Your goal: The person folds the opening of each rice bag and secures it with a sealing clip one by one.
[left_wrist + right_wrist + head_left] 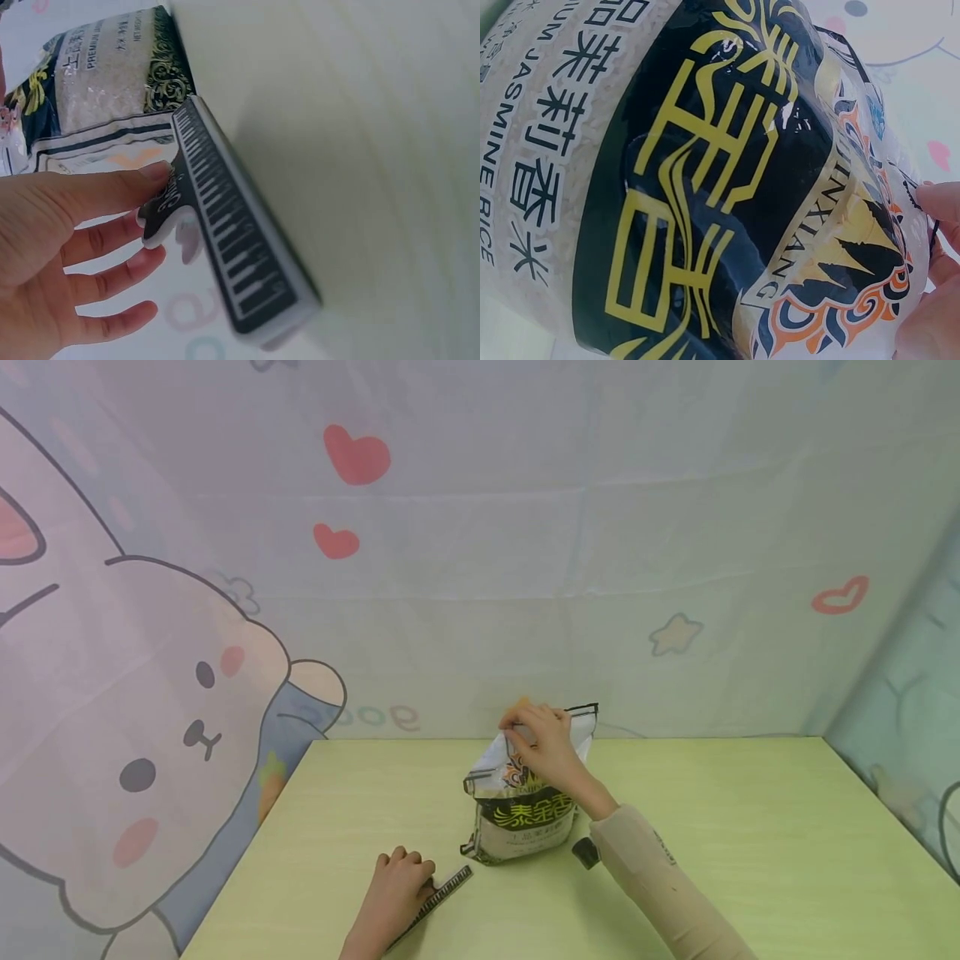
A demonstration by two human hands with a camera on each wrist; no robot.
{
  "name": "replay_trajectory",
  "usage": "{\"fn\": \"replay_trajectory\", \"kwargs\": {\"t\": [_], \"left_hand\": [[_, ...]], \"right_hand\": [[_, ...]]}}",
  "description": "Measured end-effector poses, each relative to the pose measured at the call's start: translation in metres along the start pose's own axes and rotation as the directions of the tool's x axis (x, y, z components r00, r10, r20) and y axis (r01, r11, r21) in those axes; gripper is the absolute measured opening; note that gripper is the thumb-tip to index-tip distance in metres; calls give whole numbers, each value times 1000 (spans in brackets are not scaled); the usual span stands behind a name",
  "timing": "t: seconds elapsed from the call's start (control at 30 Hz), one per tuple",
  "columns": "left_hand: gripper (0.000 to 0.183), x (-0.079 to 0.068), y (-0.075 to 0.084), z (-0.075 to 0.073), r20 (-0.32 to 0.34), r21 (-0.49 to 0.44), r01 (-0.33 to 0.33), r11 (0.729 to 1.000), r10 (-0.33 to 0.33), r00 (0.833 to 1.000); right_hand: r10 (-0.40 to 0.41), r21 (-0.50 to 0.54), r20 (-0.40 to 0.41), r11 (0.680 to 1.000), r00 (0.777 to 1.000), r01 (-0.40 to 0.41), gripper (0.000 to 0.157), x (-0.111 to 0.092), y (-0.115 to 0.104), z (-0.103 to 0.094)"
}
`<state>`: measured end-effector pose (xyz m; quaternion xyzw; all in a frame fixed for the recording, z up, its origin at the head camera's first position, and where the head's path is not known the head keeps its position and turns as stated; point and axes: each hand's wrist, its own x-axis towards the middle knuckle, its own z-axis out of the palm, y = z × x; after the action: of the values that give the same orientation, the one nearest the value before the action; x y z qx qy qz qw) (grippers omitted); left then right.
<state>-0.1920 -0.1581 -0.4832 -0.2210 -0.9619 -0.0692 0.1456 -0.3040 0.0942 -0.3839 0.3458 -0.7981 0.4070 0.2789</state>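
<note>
A clear plastic bag of jasmine rice [525,842], with a black band and yellow characters, stands on the table, its white top sagging to the left. My right hand [551,756] is at the top of the bag, thumb and fingers pinching its upper edge. In the right wrist view the fingertips [937,206] show at that edge. My left hand [401,893], in front of the bag, holds a long bar printed with piano keys [229,217]. The thumb and index finger pinch its black tab with white lettering [159,208]; the other fingers spread beneath.
A small black object [587,852] lies right of the bag, under the right forearm. The pale green table [712,827] ends at a hanging cloth [480,568] printed with a rabbit, hearts and a star.
</note>
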Motion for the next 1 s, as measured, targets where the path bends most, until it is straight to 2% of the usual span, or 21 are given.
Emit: {"fn": "replay_trajectory", "kwargs": {"t": [0.1,0.3,0.53,0.7,0.83,1.0], "left_hand": [[23,1,2,-1,-9,-46,-6,999,6,1000],[18,2,6,-4,25,-116,21,993,-18,1000],[13,2,5,-3,12,-186,49,981,-48,999],[12,0,5,-2,4,-311,70,948,-72,997],[12,1,7,-5,5,-375,97,922,-103,995],[12,1,9,-8,-8,-475,138,869,-160,987]], "right_hand": [[-1,1,-2,1000,1000,1,7,0,0,0],[2,-5,-1,1000,1000,-2,6,-1,1,0],[-2,-6,-1,1000,1000,2,6,-1,2,0],[-17,-9,-7,1000,1000,17,5,-2,3,-1],[-12,-7,-1,1000,1000,12,6,-2,4,0],[1,-6,3,1000,1000,-1,6,-3,5,0]]}}
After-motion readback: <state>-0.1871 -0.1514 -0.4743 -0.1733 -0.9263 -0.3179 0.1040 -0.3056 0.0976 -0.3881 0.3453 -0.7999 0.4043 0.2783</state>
